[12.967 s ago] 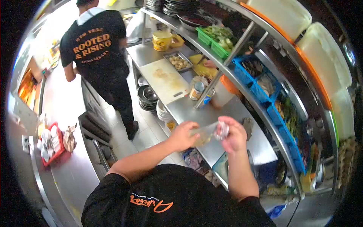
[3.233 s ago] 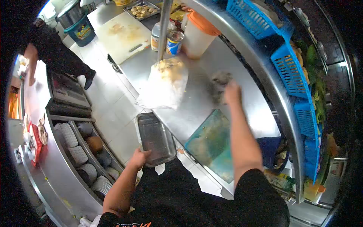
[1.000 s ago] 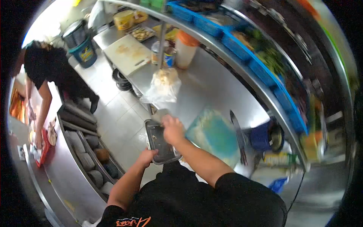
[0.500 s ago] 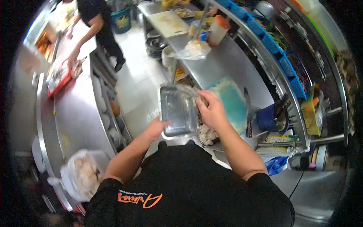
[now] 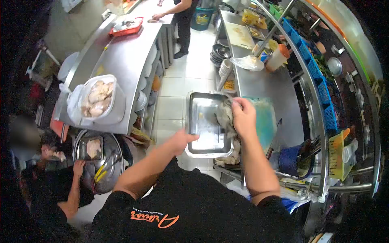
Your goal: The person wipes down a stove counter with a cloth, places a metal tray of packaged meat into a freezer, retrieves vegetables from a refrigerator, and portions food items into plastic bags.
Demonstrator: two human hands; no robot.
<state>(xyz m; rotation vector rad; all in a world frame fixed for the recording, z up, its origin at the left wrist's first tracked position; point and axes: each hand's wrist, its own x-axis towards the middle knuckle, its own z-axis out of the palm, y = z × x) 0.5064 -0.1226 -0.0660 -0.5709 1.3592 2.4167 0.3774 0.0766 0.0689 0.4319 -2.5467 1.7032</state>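
Note:
A rectangular metal tray (image 5: 204, 121) is held in front of my body, with a small bit of residue inside. My left hand (image 5: 178, 142) grips its lower left side, the thumb over the rim. A crumpled greyish cloth (image 5: 227, 117) is bunched in my right hand (image 5: 244, 118) at the tray's right side. Below that hand lies another pale cloth (image 5: 233, 156), partly hidden. Beyond my right hand, a worn green cutting board (image 5: 263, 121) rests on the steel counter.
To the left, a white tub (image 5: 115, 101) of raw chicken stands on a steel counter (image 5: 121, 60). A person (image 5: 73, 198) works at a large round basin (image 5: 109, 162) at lower left. Another person (image 5: 178, 16) stands at the back. A blue pot (image 5: 291, 160) holds utensils on the right.
My view has swung left, bringing the whole chicken tub and the person at the basin into sight. The cloth in my right hand has shifted down along the tray's right side.

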